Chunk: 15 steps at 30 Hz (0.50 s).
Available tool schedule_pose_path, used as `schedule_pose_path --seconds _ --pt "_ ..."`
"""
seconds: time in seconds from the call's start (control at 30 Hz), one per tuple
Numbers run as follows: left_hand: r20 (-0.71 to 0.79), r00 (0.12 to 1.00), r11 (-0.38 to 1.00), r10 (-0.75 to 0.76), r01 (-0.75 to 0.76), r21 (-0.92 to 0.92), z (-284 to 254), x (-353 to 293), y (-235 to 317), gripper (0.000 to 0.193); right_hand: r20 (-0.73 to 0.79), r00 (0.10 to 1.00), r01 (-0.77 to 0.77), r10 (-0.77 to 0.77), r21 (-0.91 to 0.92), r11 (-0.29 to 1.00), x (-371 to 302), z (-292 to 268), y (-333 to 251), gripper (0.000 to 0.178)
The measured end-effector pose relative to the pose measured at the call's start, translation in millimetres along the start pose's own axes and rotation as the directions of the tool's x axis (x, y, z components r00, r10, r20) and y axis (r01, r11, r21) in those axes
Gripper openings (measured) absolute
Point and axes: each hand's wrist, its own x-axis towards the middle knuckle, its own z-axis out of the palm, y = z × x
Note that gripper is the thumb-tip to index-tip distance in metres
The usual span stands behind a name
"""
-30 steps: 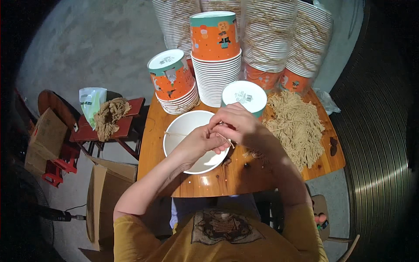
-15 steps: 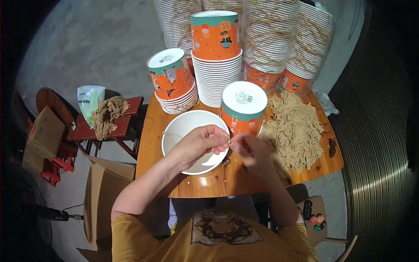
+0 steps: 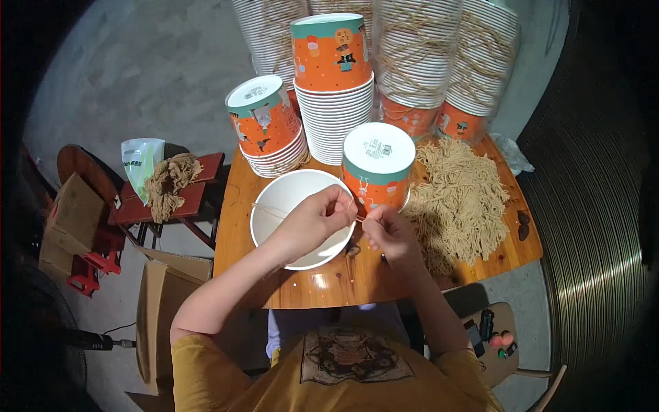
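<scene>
A white paper bucket (image 3: 283,191) stands mouth up at the table's front, and a thin tan cord (image 3: 270,210) crosses its inside on the left. Over the bucket's right rim, my left hand (image 3: 312,223) is closed in a pinch on the cord. Just right of it, my right hand (image 3: 392,237) also pinches the cord; a short stretch shows between the fingertips. Behind my right hand stands an upside-down orange bucket (image 3: 374,184) with a green band. A heap of tan cords (image 3: 461,206) lies to its right.
Nested orange-and-white buckets (image 3: 336,127) rise at the table's back, with a shorter stack (image 3: 264,130) to their left. Bagged stacks (image 3: 419,62) with cords stand behind. A red bench (image 3: 199,185) holds a cord bundle (image 3: 171,184). An open carton (image 3: 171,295) sits left of the table.
My hands have drawn slightly apart, and a bit of cord now shows between them. My right hand has turned and its fingers are plainer to see. The view has shifted a little.
</scene>
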Motion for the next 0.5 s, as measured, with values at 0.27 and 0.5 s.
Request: schedule_pose_path --seconds 0.27,0.5 --pt "0.012 0.997 0.996 -0.076 0.075 0.039 -4 9 -1 0.010 -0.093 0.994 0.051 -0.050 0.005 0.999 -1 2 0 0.010" --pt "0.165 0.918 0.834 -0.360 0.396 -0.384 -11 9 8 0.011 -0.069 0.875 0.381 -0.480 -0.516 0.768 -5 29 -16 0.016"
